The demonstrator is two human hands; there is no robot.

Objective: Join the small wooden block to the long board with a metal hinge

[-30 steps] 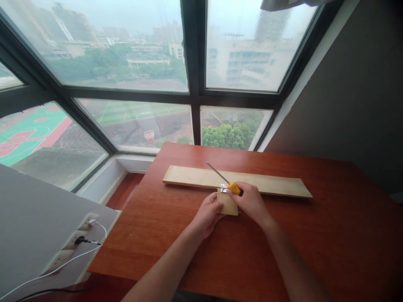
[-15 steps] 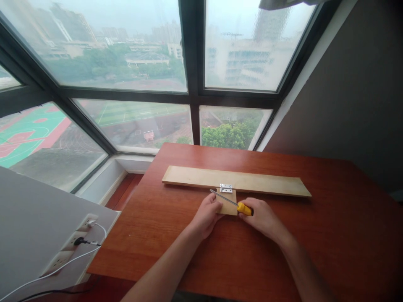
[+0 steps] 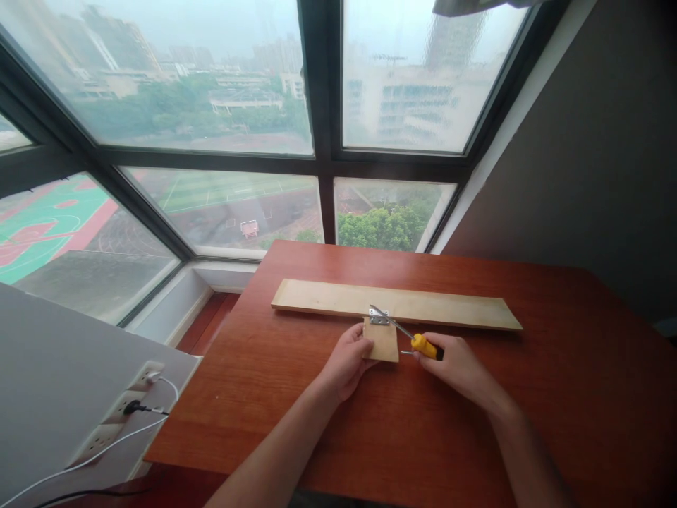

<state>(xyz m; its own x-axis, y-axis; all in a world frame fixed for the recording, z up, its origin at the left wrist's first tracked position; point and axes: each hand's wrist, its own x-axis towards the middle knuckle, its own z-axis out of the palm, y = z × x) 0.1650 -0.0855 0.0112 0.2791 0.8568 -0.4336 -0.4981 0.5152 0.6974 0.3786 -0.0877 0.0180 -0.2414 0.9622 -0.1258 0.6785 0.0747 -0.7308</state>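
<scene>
A long pale wooden plank [image 3: 449, 310] lies across the red-brown table [image 3: 402, 430]. A small wooden block [image 3: 381, 342] butts against its near edge, joined by a small metal hinge [image 3: 379, 318]. My left hand [image 3: 346, 363] is closed on the block's left side, holding it in place. My right hand [image 3: 458, 367] grips the yellow handle of a screwdriver [image 3: 410, 337]. The screwdriver's thin shaft slants up and left, with its tip at the hinge.
Large windows [image 3: 227, 106] stand behind the table's far edge. A dark wall [image 3: 597, 162] rises at the right. At lower left a white power strip [image 3: 124, 409] with plugged cables sits on a grey ledge.
My right hand drew the screwdriver back from over the plank and moved right. The shaft now points at the hinge. The left hand stayed on the block.
</scene>
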